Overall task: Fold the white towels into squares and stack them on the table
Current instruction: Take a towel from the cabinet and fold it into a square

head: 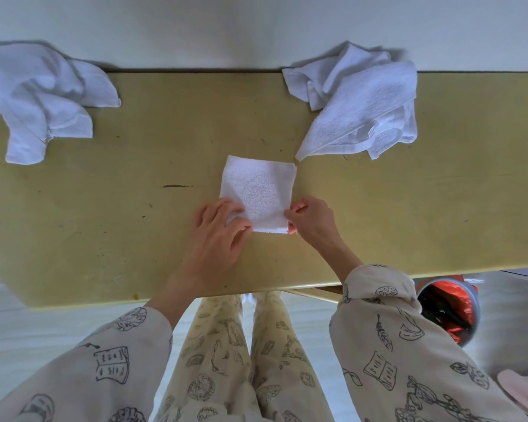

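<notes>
A white towel folded into a square (258, 190) lies flat in the middle of the yellow table (134, 184). My left hand (217, 236) rests on its near left corner, fingers pressing and pinching the edge. At the near right corner my right hand (310, 219) pinches the folded layers between thumb and fingers. A heap of crumpled white towels (40, 99) lies at the table's far left. Another loose heap of white towels (360, 102) sits at the far right, close to the folded square's far right corner.
The table's far edge meets a pale wall (256, 25). Its near edge runs just in front of my legs. A grey bin with a red liner (451, 312) stands on the floor under the right side.
</notes>
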Available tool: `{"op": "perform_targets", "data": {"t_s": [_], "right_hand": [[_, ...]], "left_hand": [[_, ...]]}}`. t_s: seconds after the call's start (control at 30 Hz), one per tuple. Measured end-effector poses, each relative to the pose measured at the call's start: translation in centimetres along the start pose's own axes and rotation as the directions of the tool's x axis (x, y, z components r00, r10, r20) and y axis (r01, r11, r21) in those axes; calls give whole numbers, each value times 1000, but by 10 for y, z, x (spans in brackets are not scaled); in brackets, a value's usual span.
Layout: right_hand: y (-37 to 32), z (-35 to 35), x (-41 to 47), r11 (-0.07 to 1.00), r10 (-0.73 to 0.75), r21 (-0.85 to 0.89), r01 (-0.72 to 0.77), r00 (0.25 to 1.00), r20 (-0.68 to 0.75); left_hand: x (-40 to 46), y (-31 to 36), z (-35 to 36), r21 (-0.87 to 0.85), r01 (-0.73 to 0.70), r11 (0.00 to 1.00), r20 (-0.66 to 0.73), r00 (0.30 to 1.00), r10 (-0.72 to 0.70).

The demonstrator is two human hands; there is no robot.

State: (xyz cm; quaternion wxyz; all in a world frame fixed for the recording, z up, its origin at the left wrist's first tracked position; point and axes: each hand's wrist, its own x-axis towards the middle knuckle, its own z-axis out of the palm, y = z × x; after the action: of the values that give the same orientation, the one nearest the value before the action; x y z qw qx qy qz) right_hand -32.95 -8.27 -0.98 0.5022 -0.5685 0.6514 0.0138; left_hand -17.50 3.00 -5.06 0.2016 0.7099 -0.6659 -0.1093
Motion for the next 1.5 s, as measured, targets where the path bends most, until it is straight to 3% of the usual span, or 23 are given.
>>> {"op": "perform_targets", "data": {"t_s": [0.07, 0.13, 0.17, 0.23, 0.4, 0.53, 0.9, 1.13, 1.2, 1.27, 1.33, 1.4, 1.5], "right_hand": [[0, 5, -5, 993, -111, -67, 99, 972, -207], [-1, 13, -10, 905, -408, -312, 291, 802, -436], [0, 19, -9, 824, -545, -440, 358, 715, -438], [5, 34, -1, 686, -683, -593, 422, 655, -323], [31, 50, 21, 633, -606, -669, 390, 787, -115], [37, 47, 25, 600, -618, -696, 395, 781, -89], [35, 48, 25, 591, -616, -714, 376, 781, -100], [27, 40, 20, 599, -544, -694, 400, 839, 14], [22, 30, 15, 712, -532, -521, 471, 846, 37], [14, 18, 10, 845, -511, -242, 476, 854, -103], [12, 8, 6, 916, -393, -37, 399, 879, -268], [16, 7, 2, 929, -363, -59, 365, 874, -322], [21, 17, -5, 800, -575, -364, 478, 784, -233]], "left_hand": [[8, 2, -1, -29, 2, 1000, -32, 999, -3], [19, 2, 0, -62, -15, 998, -33, 999, 13], [25, 0, 2, -63, -32, 998, -17, 999, 31], [37, -6, 7, -29, -61, 998, 37, 997, 62], [50, -18, 18, 148, -104, 984, 166, 983, 79], [52, -30, 17, 229, -52, 972, 214, 977, 2], [51, -38, 14, 292, -123, 948, 260, 965, 45], [53, -34, 11, 262, -90, 961, 312, 950, 4], [51, -30, 5, 157, 5, 988, 272, 961, -48], [46, -24, -4, 15, 226, 974, 158, 961, -225], [40, -16, -11, -87, 473, 877, 7, 880, -475], [38, -8, -18, -102, 660, 744, -29, 745, -666], [44, -1, -22, 12, 792, 610, 141, 602, -786]]}}
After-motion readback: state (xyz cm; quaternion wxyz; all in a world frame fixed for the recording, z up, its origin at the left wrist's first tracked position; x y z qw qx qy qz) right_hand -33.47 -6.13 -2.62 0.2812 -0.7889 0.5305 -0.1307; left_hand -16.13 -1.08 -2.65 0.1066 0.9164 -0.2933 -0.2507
